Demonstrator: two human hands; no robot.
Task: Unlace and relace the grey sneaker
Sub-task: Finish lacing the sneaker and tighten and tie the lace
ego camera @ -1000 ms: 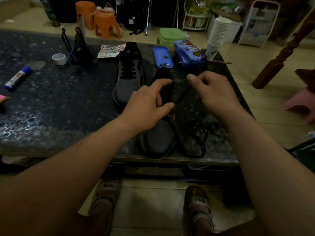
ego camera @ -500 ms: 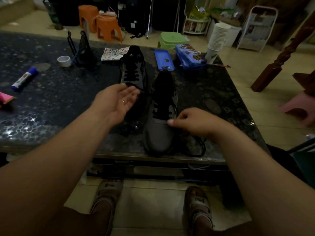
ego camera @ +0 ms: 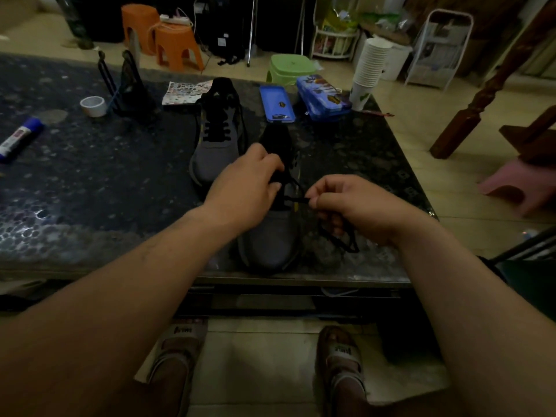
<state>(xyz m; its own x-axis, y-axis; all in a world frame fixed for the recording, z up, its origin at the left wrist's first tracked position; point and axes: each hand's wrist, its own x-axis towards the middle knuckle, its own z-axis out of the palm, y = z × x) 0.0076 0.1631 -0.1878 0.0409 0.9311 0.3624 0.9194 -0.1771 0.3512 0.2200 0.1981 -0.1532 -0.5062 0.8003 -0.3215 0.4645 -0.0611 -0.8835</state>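
Dark speckled stone-top table (ego camera: 90, 182) fills most of the view: glossy, pebble-patterned, straight metal-trimmed front edge. The grey mesh sneaker (ego camera: 275, 239) sits at that near edge, right of centre, rounded toe toward me, black padded collar at the far end. The second grey mesh sneaker (ego camera: 215, 145) lies just beside it, farther back and to the left, fully laced with flat black bars.

My left hand (ego camera: 243, 191) is down on the near shoe's lacing zone, fingers curled, thumb and fingertips pinching the black cord lace (ego camera: 294, 200) where it meets the eyelets. My right hand (ego camera: 358, 203) is just right of the shoe, thumb and forefinger clamped on the lace end, cord taut between the two hands. The other fingers are folded in, with slack lace looping out under the palm onto the stone.

Far side: tall stack of white paper cups (ego camera: 371, 64), ribbed with rims. Rectangular blue tin pencil case (ego camera: 325, 96) with printed top, and its flat blue tray-like lid (ego camera: 276, 102) beside it. Black wire stand (ego camera: 129, 85), upright. Printed paper sheet (ego camera: 183, 92), slightly crumpled. Cylindrical white glue stick with a blue cap (ego camera: 21, 138), lying flat at the left. Small white tape roll (ego camera: 94, 106), ring-shaped.
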